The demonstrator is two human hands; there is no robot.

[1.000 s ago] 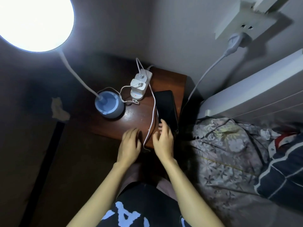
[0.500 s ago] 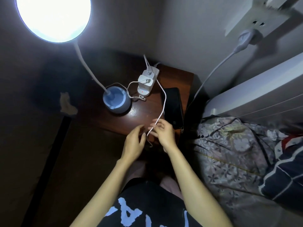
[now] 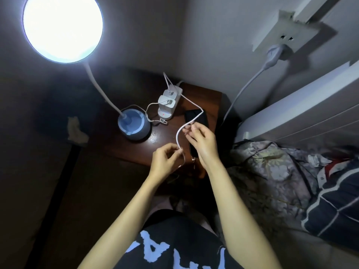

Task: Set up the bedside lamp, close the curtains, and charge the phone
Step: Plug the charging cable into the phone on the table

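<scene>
A lit bedside lamp (image 3: 63,29) on a bendy white neck rises from its blue round base (image 3: 134,124) on the wooden nightstand (image 3: 202,98). A black phone (image 3: 196,118) lies flat near the nightstand's right edge. A white charging cable (image 3: 179,133) runs from the white power strip (image 3: 169,102) down to my hands. My right hand (image 3: 202,141) pinches the cable above the phone. My left hand (image 3: 166,161) pinches the cable lower down, near the nightstand's front edge. The cable's plug end is hidden.
A wall socket (image 3: 285,38) with a white plug (image 3: 274,54) sits on the wall at upper right. The bed's white headboard (image 3: 303,107), a floral blanket (image 3: 262,171) and a dark pillow (image 3: 334,202) fill the right side. Dark floor lies to the left.
Both hands have lifted off the nightstand edge and taken up the charging cable. The right hand has moved up over the phone, and the cable now loops between the hands.
</scene>
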